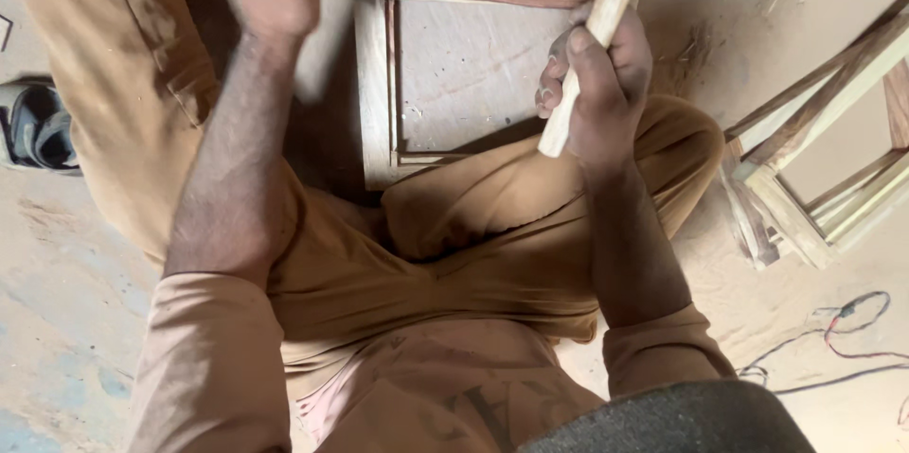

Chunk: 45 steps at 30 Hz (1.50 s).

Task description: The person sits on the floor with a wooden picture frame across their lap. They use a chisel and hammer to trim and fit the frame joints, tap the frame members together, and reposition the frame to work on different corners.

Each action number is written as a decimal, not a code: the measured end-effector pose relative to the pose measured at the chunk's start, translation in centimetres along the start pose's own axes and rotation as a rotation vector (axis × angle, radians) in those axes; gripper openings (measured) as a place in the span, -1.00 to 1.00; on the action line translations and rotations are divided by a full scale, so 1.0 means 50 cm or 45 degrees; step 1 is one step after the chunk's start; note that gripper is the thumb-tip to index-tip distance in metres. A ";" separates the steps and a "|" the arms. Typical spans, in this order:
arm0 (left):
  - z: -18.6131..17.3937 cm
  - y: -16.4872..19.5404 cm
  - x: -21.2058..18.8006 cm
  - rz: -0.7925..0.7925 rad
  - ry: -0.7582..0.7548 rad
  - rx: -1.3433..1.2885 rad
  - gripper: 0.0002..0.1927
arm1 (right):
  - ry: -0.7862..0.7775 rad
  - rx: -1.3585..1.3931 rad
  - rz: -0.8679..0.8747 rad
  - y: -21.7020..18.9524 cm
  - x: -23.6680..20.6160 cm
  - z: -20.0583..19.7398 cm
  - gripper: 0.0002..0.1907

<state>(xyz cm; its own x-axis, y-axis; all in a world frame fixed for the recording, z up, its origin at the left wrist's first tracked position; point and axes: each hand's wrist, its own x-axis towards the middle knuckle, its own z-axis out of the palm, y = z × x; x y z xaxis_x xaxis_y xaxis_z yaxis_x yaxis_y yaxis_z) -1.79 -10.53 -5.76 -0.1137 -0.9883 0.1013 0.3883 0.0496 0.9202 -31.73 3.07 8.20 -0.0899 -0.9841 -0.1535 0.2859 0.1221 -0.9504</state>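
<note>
Pale wooden handle [597,32], smooth, fisted in right hand [601,84]

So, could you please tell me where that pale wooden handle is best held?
Near its lower end, where the right hand already wraps it. The wooden handle is a slim, straight stick tilting up and away, so a grip from the right side closes fully around it.

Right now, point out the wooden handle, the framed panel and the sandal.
Wooden handle [595,32], head view, on the shaft just above the right hand's grip.
Framed panel [469,70], head view, on its flat middle.
Sandal [38,126], head view, on its straps.
</note>
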 end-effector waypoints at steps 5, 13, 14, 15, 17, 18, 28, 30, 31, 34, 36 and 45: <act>0.056 0.028 -0.007 0.047 -0.160 0.120 -0.79 | 0.081 -0.057 0.040 -0.011 0.006 0.023 -0.73; 0.117 0.055 -0.020 0.295 -0.321 0.591 -0.80 | -0.026 -0.179 -0.106 0.021 -0.018 -0.011 -0.74; 0.119 0.058 -0.021 0.381 -0.364 0.665 -0.78 | -0.045 -0.184 -0.127 0.024 -0.019 -0.010 -0.74; 0.120 0.060 -0.021 0.348 -0.386 0.700 -0.78 | -0.065 -0.192 -0.151 0.024 -0.019 -0.008 -0.74; 0.125 0.065 -0.020 0.277 -0.421 0.761 -0.77 | -0.074 -0.209 -0.175 0.017 -0.021 0.001 -0.74; 0.130 0.065 -0.019 0.283 -0.435 0.783 -0.75 | -0.068 -0.215 -0.174 0.012 -0.023 0.006 -0.73; 0.166 0.082 0.003 0.238 -0.355 0.831 -0.66 | 0.004 -0.356 -0.479 -0.022 -0.065 -0.019 -0.78; 0.163 0.086 0.005 0.216 -0.383 0.859 -0.65 | 0.041 -0.339 -0.510 -0.050 -0.080 -0.015 -0.77; 0.161 0.085 0.006 0.219 -0.391 0.877 -0.64 | 0.043 -0.366 -0.531 -0.073 -0.087 -0.007 -0.77; 0.157 0.076 0.006 0.209 -0.416 0.925 -0.63 | 0.227 -0.369 -0.942 -0.167 -0.094 0.031 -0.76; 0.153 0.066 -0.001 0.227 -0.392 0.933 -0.61 | 0.371 -0.282 -1.344 -0.222 -0.088 0.060 -0.76; 0.111 0.042 -0.009 0.222 -0.364 0.688 -0.75 | -0.243 -1.383 -0.189 -0.084 -0.068 0.058 -0.73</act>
<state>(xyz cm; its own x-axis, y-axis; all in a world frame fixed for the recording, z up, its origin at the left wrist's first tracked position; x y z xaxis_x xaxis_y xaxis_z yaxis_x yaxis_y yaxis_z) -5.99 -9.17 -1.77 -0.3588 -0.8855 0.2952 -0.0848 0.3459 0.9344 -29.87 5.55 13.51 0.1213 -0.9906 -0.0636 -0.7112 -0.0420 -0.7017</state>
